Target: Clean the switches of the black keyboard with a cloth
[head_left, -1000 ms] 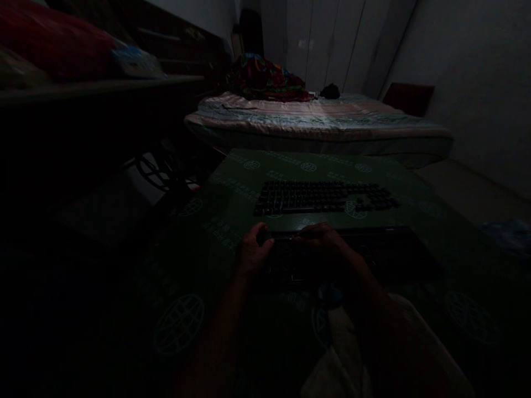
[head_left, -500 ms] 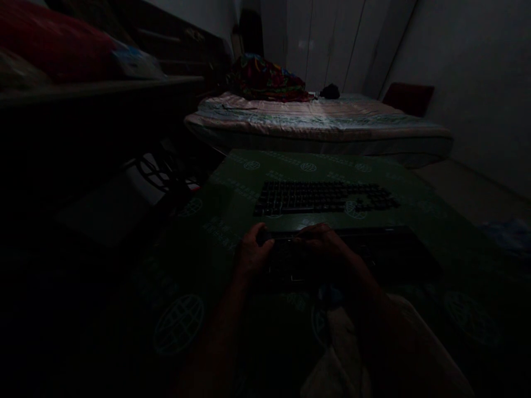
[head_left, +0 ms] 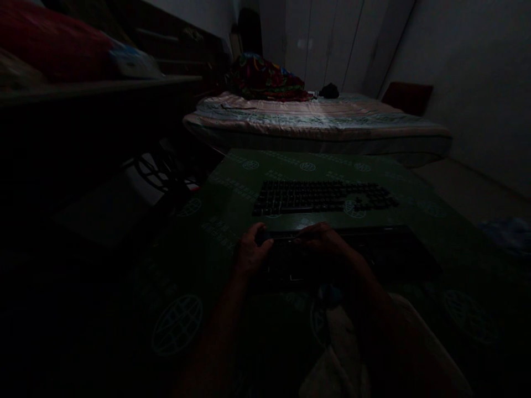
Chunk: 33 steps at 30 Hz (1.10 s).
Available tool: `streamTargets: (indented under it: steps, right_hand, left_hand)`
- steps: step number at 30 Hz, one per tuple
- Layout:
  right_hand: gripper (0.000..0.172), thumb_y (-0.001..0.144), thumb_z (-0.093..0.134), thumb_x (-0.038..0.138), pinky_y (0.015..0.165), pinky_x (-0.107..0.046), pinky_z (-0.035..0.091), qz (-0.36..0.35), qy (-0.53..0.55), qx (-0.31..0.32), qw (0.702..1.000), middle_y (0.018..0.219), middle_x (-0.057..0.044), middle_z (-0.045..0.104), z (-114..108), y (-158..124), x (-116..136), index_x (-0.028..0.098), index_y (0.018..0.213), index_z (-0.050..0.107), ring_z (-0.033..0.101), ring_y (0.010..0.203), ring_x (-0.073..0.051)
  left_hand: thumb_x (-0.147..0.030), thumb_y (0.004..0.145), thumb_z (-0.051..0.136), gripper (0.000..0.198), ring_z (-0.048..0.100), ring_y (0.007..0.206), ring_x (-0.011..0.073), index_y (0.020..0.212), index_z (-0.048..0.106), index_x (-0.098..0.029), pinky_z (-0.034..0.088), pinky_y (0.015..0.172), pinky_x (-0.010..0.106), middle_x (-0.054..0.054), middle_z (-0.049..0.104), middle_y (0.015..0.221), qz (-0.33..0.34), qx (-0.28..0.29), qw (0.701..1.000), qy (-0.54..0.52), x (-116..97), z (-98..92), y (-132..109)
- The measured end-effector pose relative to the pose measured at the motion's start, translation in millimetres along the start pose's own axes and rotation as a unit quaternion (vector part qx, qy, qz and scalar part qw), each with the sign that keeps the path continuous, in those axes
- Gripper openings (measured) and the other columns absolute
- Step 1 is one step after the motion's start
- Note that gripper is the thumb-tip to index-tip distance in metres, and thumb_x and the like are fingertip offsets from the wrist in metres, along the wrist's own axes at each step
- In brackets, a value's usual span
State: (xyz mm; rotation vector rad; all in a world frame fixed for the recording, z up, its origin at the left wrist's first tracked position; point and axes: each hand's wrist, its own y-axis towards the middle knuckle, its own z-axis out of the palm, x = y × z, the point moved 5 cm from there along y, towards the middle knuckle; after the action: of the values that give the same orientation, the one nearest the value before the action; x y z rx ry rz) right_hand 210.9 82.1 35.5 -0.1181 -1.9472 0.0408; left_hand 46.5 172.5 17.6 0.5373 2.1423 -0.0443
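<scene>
Base (head_left: 404, 251), on table (head_left: 228, 185): should be braced flat and worked lightly. Long axis runs left to right; front edge undetermined (poor light). Left hand (head_left: 252, 251) at its left end, grip undeterminable; right hand (head_left: 324, 240) over it, grip pinched, contents unidentified. Keys (head_left: 301, 196) lie beyond, roughly parallel.

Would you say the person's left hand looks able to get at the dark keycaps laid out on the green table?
Probably yes: the left hand is at the left end of the black keyboard case, and the keycaps lie just beyond, with no object seen between, though the light is dim.
</scene>
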Motion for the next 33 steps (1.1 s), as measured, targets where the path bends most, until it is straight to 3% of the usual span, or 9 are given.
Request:
streamTargets:
  steps: [3,9,16,20,25,33]
  right_hand:
    - [0.028,0.071,0.061,0.039,0.052,-0.022,0.039,0.018,0.023,-0.006,1.0,0.066,-0.003,0.064,-6,-5,1,0.012,0.073,0.068,0.055,0.06,-0.014]
    - [0.03,0.071,0.06,0.04,0.056,-0.024,0.039,-0.014,-0.002,-0.019,1.0,0.068,-0.004,0.064,-2,0,3,0.011,0.073,0.069,0.056,0.063,-0.015]
    - [0.029,0.069,0.063,0.04,0.051,-0.022,0.039,0.022,0.039,-0.018,0.999,0.062,-0.002,0.061,-14,-8,1,0.011,0.069,0.066,0.052,0.056,-0.012]
    - [0.031,0.071,0.062,0.041,0.052,-0.021,0.039,-0.019,0.017,-0.052,0.998,0.066,-0.003,0.063,-15,-3,4,0.011,0.072,0.068,0.055,0.06,-0.013]
    - [0.028,0.075,0.058,0.037,0.054,-0.021,0.04,-0.046,-0.046,-0.038,0.997,0.071,-0.005,0.067,-1,9,-2,0.012,0.077,0.07,0.057,0.065,-0.014]
    - [0.028,0.069,0.062,0.039,0.05,-0.021,0.039,0.036,0.034,-0.013,0.999,0.062,-0.003,0.062,-14,-7,-3,0.011,0.07,0.066,0.053,0.055,-0.012]
  left_hand:
    - [-0.026,0.068,0.06,0.044,0.059,0.103,0.0224,0.11,0.056,-0.018,0.045,0.094,0.04,0.007,0.064,0.11,0.002,-0.007,1.0,-0.006,1,-0.1,0]
    - [-0.027,0.068,0.06,0.044,0.059,0.103,0.0225,0.11,0.055,-0.017,0.045,0.093,0.04,0.008,0.064,0.11,-0.002,0.002,1.0,-0.001,0,-0.3,0]
    - [-0.027,0.067,0.06,0.044,0.059,0.103,0.0224,0.11,0.055,-0.017,0.044,0.094,0.04,0.008,0.064,0.111,-0.001,0.0,1.0,0.0,1,0.1,1]
    - [-0.028,0.068,0.06,0.045,0.059,0.104,0.0225,0.111,0.055,-0.018,0.045,0.094,0.04,0.008,0.064,0.112,0.001,0.0,1.0,-0.005,3,0.3,1]
    - [-0.029,0.067,0.06,0.044,0.06,0.102,0.0223,0.11,0.056,-0.02,0.045,0.093,0.04,0.007,0.065,0.109,0.009,-0.004,1.0,-0.006,5,-0.7,2]
    - [-0.028,0.067,0.06,0.041,0.06,0.103,0.0221,0.107,0.056,-0.02,0.045,0.094,0.04,0.006,0.065,0.109,0.01,-0.002,1.0,0.002,0,-1.4,1]
